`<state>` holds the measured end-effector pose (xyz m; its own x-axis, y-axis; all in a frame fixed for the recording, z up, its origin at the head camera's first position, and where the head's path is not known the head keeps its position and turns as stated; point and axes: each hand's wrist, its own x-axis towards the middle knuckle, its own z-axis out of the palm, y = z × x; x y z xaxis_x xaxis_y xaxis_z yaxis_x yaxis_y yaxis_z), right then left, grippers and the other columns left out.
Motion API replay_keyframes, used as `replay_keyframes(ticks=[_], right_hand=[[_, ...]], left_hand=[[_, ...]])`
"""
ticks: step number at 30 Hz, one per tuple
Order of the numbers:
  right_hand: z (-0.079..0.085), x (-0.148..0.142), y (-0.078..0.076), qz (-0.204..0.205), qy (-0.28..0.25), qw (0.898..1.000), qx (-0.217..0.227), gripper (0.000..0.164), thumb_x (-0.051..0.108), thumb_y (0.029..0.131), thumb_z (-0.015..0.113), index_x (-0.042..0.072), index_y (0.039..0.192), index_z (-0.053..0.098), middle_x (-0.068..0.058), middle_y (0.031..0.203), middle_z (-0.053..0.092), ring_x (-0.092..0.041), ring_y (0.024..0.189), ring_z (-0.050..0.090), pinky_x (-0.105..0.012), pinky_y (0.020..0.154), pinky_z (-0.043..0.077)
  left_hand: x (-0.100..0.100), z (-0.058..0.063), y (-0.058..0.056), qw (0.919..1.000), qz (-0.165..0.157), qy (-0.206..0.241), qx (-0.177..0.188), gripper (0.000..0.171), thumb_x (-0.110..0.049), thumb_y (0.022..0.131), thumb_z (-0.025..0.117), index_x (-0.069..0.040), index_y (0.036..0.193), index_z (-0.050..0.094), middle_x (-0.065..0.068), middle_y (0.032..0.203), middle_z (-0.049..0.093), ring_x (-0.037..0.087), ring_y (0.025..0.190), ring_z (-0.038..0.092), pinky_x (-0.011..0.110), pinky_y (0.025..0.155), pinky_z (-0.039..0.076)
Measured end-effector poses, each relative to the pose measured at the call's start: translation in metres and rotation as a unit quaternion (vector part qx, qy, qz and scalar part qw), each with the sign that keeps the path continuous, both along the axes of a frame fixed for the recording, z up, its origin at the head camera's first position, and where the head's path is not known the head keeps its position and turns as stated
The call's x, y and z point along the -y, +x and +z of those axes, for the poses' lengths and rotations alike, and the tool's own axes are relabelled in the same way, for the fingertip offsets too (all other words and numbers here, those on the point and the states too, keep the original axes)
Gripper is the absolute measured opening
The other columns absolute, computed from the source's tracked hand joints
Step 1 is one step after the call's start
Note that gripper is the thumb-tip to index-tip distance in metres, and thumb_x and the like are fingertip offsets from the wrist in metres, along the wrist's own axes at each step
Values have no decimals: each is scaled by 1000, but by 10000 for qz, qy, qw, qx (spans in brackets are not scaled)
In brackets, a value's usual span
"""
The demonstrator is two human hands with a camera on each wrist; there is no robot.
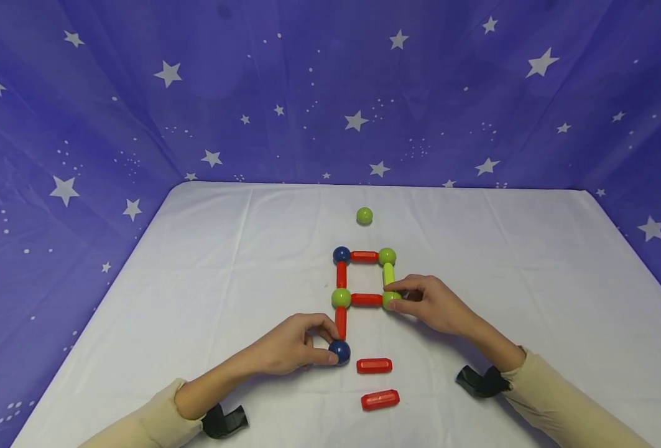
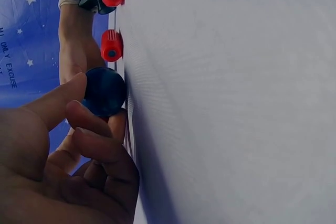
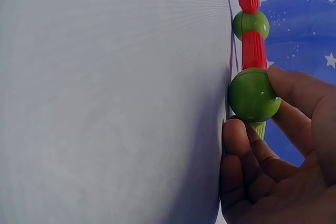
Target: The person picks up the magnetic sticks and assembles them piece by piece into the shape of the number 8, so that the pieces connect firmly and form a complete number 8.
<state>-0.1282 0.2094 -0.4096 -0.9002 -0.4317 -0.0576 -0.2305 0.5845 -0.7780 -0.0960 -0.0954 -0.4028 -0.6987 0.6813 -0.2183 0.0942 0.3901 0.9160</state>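
A flat frame of rods and balls lies on the white table. My left hand (image 1: pixel 296 345) pinches a dark blue ball (image 1: pixel 339 352) at the lower end of a red rod (image 1: pixel 341 322). That rod runs up to a green ball (image 1: pixel 341 298) at the frame's lower left corner. My right hand (image 1: pixel 433 303) holds the green ball (image 3: pixel 254 95) at the lower right corner between thumb and fingers, below a light green rod (image 1: pixel 388 274). Another blue ball (image 1: pixel 341 255) and a green ball (image 1: pixel 387 256) form the upper corners, joined by a red rod (image 1: pixel 364 256).
Two loose red rods, a nearer one (image 1: pixel 380 399) and a farther one (image 1: pixel 374 365), lie right of the held blue ball. A single green ball (image 1: pixel 364 216) sits beyond the frame. A purple star-patterned cloth (image 1: pixel 308 93) stands behind the table (image 1: pixel 224 261).
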Motion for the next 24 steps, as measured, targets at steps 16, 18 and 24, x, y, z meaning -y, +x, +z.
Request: replay_keyframes(ticks=[16, 18, 24], right_hand=[[-1, -2, -1, 16, -42, 10000, -67, 32, 20, 88, 76, 9, 118, 72, 3, 89, 62, -20, 77, 54, -27, 63, 46], [-1, -2, -1, 17, -39, 10000, -71, 32, 20, 88, 76, 9, 118, 72, 3, 89, 62, -20, 77, 54, -27, 63, 46], [-1, -1, -1, 2, -28, 10000, -47, 32, 20, 88, 76, 9, 118, 72, 4, 90, 62, -20, 77, 54, -27, 64, 47]], left_hand=[[-4, -1, 0, 10000, -15, 4, 44, 25, -15, 87, 78, -12, 108, 67, -2, 98, 64, 13, 50, 51, 23, 48, 43], [-4, -2, 1, 10000, -15, -36, -35, 24, -16, 86, 78, -14, 108, 67, -3, 98, 65, 12, 50, 51, 22, 48, 43], [-6, -1, 1, 9992, -12, -170, -367, 24, -20, 85, 79, -17, 106, 68, -8, 96, 66, 10, 51, 47, 22, 51, 41]])
